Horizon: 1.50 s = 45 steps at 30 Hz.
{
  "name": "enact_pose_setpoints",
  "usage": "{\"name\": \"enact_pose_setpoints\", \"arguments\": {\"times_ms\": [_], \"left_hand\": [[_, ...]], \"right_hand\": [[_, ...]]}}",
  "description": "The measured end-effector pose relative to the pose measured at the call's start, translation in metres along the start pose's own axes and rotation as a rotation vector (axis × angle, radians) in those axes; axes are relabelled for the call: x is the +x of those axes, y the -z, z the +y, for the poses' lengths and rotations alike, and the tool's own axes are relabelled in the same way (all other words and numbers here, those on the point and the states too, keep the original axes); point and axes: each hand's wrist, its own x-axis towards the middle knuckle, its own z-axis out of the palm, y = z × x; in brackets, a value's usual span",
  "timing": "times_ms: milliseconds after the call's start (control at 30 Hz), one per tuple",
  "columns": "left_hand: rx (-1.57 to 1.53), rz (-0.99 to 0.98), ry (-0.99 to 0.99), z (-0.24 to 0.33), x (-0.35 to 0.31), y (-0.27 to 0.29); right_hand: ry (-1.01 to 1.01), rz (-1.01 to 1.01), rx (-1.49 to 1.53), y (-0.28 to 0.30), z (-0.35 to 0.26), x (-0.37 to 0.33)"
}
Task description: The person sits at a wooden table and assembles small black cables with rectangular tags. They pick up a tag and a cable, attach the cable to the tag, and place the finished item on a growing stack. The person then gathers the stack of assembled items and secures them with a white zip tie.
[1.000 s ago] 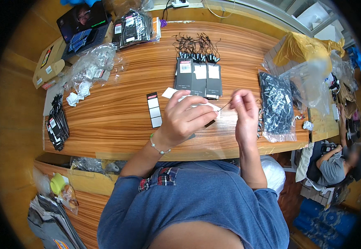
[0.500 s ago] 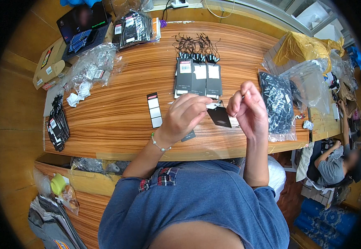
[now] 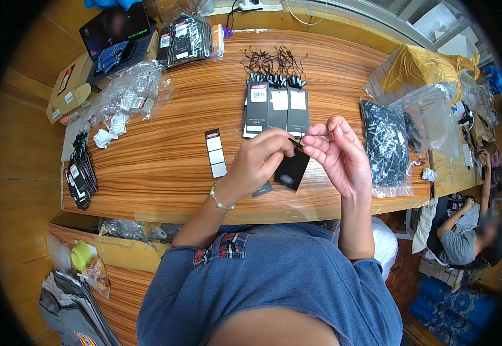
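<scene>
Left hand point(image 3: 262, 161) fingers pinch black tag point(image 3: 291, 173) above near-centre surface point(image 3: 170, 167); right hand point(image 3: 344, 160) fingers pinch apparent cord point(image 3: 322, 135), threading seemingly unfinished. Grey tags point(image 3: 277, 119), far centre, already corded.

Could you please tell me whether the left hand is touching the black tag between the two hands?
Touching: the head view shows the left hand with its fingertips on the upper end of the black tag.
</scene>
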Motion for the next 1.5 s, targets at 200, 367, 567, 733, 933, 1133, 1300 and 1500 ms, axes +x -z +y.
{"name": "enact_pose_setpoints", "arguments": {"times_ms": [200,367,567,733,933,1133,1300,1500], "left_hand": [[-0.087,0.002,0.140,0.012,0.007,-0.005],[-0.479,0.023,0.340,-0.001,0.001,-0.011],[-0.005,0.053,0.149,0.001,0.005,-0.004],[0.105,0.077,0.077,0.003,0.007,-0.006],[0.068,-0.060,0.041,0.001,0.001,-0.014],[-0.243,-0.131,0.233,-0.002,0.001,-0.007],[-0.490,-0.084,0.375,-0.004,-0.001,-0.003],[-0.302,-0.098,0.221,-0.009,-0.002,0.006]], "right_hand": [[0.035,0.012,-0.012,-0.005,0.003,-0.002],[-0.039,-0.108,-0.121,-0.006,-0.007,-0.003],[-0.063,-0.099,-0.224,-0.013,-0.012,-0.002],[-0.017,0.012,-0.019,-0.010,0.009,0.003],[-0.089,-0.026,0.213,-0.011,0.023,0.007],[0.013,-0.009,0.102,-0.005,0.009,0.007],[0.150,0.018,-0.036,0.002,-0.006,0.006],[0.222,0.097,-0.078,-0.002,-0.010,0.004]]}}
